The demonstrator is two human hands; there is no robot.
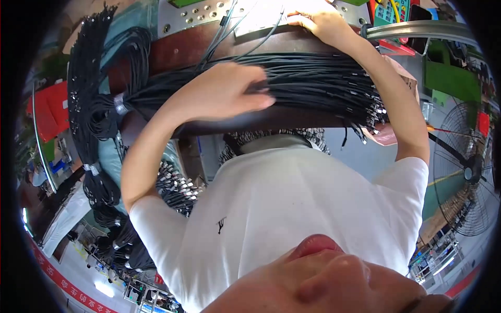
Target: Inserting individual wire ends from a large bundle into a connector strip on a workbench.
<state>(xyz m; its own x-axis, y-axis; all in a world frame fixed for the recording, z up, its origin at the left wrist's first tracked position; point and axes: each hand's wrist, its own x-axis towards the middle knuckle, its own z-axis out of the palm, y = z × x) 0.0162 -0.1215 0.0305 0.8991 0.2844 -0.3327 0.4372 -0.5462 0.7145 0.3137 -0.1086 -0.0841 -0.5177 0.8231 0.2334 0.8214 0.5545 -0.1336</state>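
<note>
My left hand [224,89] is over a thick bundle of black cables [313,78] laid across the brown bench edge. Its thumb and curled fingers are apart, slightly blurred, and I see nothing held between them. Farther off, my right hand [323,23] rests at a brightly lit white surface [255,23]. Those fingers are bent close together, and glare and the picture's edge hide what they hold, if anything. A few single black cables [222,34] run from the bundle up to that lit surface. Small metal connectors [378,110] cluster at the bundle's right end.
More black cable bundles [86,78] hang at the left, bound with silvery ties [120,104]. A metal plate with holes [193,15] lies at the far side. A curved metal bar [417,30] extends at the far right, with a wire-caged fan [472,172] nearer.
</note>
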